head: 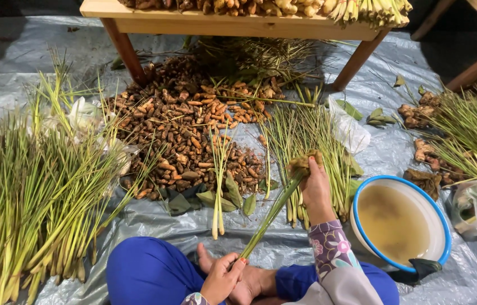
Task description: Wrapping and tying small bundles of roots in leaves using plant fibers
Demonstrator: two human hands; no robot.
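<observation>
The person sits cross-legged on a grey plastic sheet (317,243) spread over the floor. The left hand (222,278) is closed round the pale root end of a lemongrass bundle (275,209), low near the sheet's near edge, just above a bare foot. The right hand (313,189) is curled shut over the green leafy tops of the same bundle, which are folded into a wad above the fingers, so the stalks run slantwise between the two hands.

The fold looks loose: if the right hand slackens, the tops would likely spring open and the stalks fan apart. The blue-rimmed bowl of cloudy water (399,223) sits just beside the right elbow, and a backward swing of that arm could tip it over the sheet.

A big heap of lemongrass (35,186) lies along the sheet's left edge, a smaller lot (306,135) ahead of the right hand, and a mound of brown and orange roots (193,130) sits in the middle under a wooden table (221,24). The sheet is creased and strewn with leaves; the surroundings are dim
</observation>
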